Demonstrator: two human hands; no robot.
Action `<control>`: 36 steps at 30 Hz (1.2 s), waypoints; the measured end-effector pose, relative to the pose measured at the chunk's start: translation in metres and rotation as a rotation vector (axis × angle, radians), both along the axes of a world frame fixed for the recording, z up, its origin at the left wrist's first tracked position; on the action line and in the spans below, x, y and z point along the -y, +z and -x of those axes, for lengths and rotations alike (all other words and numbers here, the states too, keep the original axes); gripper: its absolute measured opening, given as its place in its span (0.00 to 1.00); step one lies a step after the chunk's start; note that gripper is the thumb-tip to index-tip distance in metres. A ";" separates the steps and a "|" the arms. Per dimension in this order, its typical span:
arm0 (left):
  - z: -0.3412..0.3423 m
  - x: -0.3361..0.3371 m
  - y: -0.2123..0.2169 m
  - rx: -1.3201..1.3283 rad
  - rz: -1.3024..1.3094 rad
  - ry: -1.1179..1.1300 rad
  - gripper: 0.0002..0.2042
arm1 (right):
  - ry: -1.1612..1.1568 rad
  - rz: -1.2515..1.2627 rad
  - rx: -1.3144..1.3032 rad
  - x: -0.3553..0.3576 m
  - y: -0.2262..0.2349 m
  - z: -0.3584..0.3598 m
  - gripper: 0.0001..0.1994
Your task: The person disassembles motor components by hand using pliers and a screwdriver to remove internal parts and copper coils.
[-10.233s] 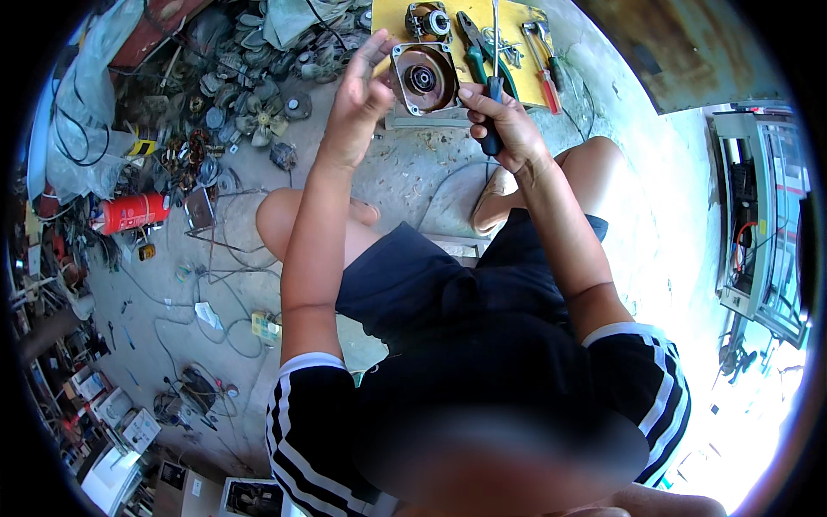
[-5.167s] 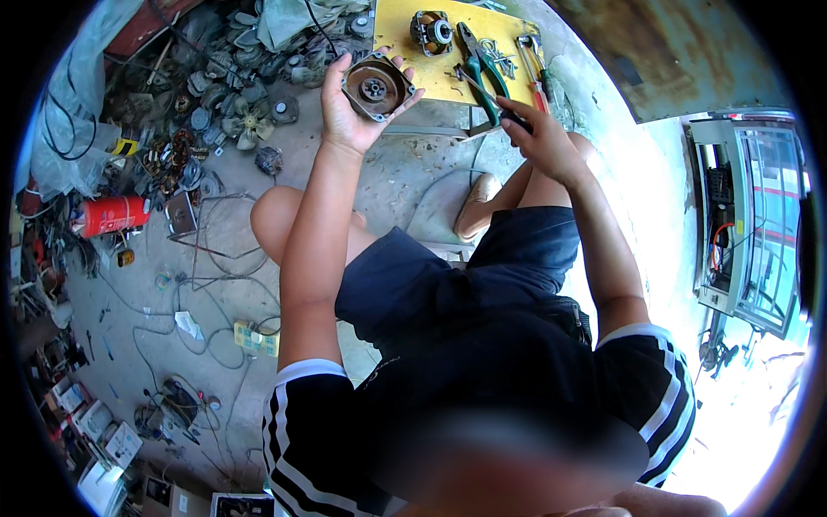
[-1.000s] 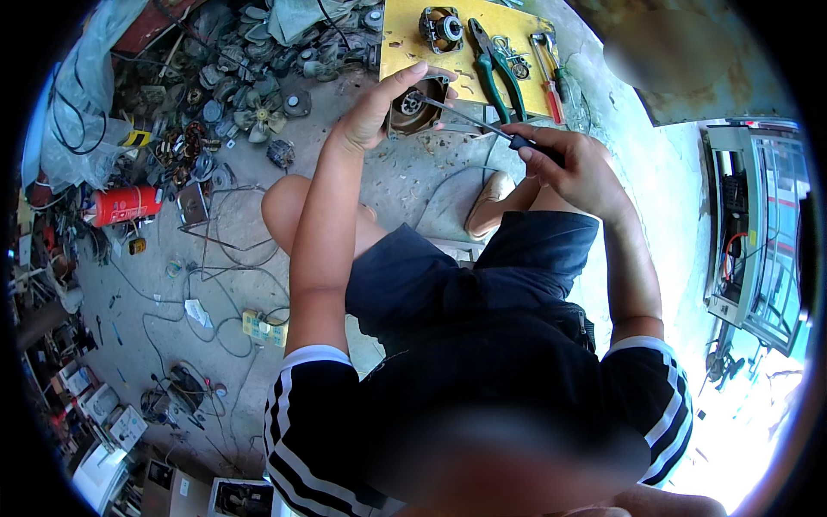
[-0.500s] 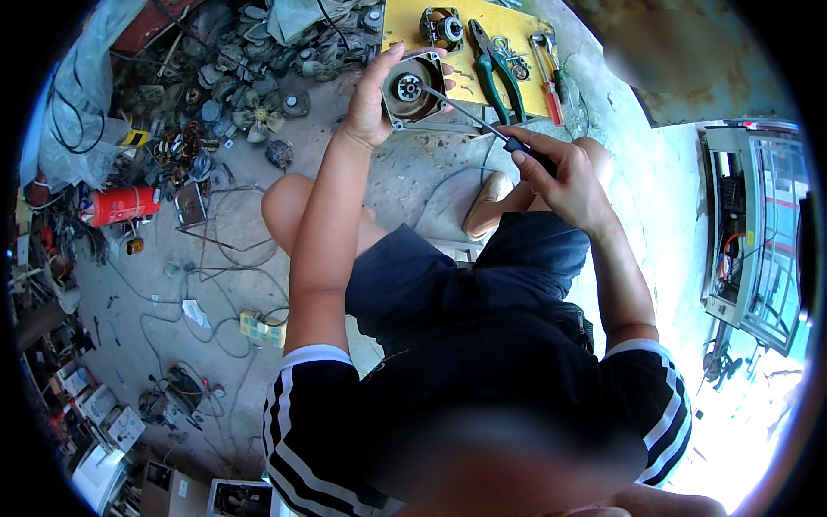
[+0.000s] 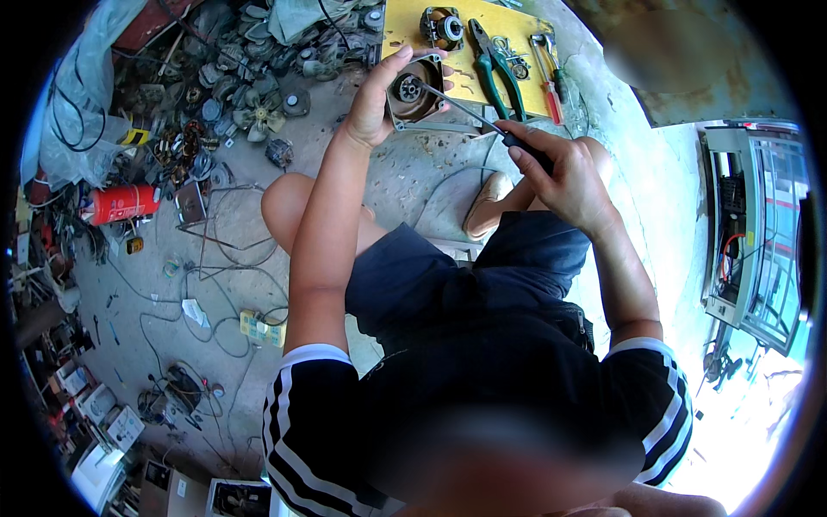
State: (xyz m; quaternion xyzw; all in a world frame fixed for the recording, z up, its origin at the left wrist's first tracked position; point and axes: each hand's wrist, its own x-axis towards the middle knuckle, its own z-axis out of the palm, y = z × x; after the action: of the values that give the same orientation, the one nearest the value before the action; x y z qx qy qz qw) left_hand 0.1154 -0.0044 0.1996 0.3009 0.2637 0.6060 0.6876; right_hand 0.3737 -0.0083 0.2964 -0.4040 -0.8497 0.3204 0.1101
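My left hand [image 5: 372, 110] grips a round metal motor housing [image 5: 413, 90], held up with its open face turned toward me. My right hand [image 5: 560, 172] is closed on the dark handle of a screwdriver [image 5: 469, 112]. Its thin shaft slants up and left, and the tip rests at the hub in the middle of the housing. Both hands are raised above the concrete floor, in front of my knees.
A yellow board [image 5: 482, 43] beyond the hands carries green-handled pliers [image 5: 495, 65], a red-handled screwdriver [image 5: 551, 86] and another motor part [image 5: 442, 26]. Fan blades and motor scrap [image 5: 250, 95] are heaped at left, with a red cylinder [image 5: 121, 204] and loose wires [image 5: 224, 258]. An opened appliance [image 5: 749, 224] stands at right.
Over ten seconds the housing was lifted, turned and brought back near the board. In the last second the screwdriver tip stayed at the housing's centre while both hands shifted slightly.
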 end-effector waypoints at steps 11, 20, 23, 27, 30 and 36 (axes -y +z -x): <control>-0.013 0.000 -0.016 -0.219 -0.037 0.212 0.25 | -0.028 0.357 -0.202 -0.002 -0.024 0.001 0.17; -0.017 0.000 -0.012 0.028 -0.006 0.241 0.29 | -0.328 1.133 -0.526 0.005 -0.026 0.011 0.18; -0.014 -0.002 -0.012 0.094 -0.027 0.188 0.31 | -0.274 1.077 -0.520 0.001 -0.026 0.007 0.18; -0.005 -0.003 -0.007 0.145 -0.055 0.109 0.32 | -0.099 0.697 -0.366 -0.002 -0.021 0.002 0.19; 0.001 -0.005 -0.009 0.085 -0.082 0.062 0.32 | -0.046 0.513 -0.266 -0.004 -0.015 -0.001 0.19; -0.002 0.001 -0.005 -0.048 -0.056 0.094 0.30 | 0.020 0.134 -0.069 -0.001 0.001 0.004 0.18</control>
State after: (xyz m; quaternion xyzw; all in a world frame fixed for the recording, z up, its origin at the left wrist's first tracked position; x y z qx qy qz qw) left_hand 0.1176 -0.0052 0.1946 0.3216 0.2769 0.6374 0.6431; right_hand 0.3697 -0.0072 0.2979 -0.3907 -0.8260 0.3914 0.1091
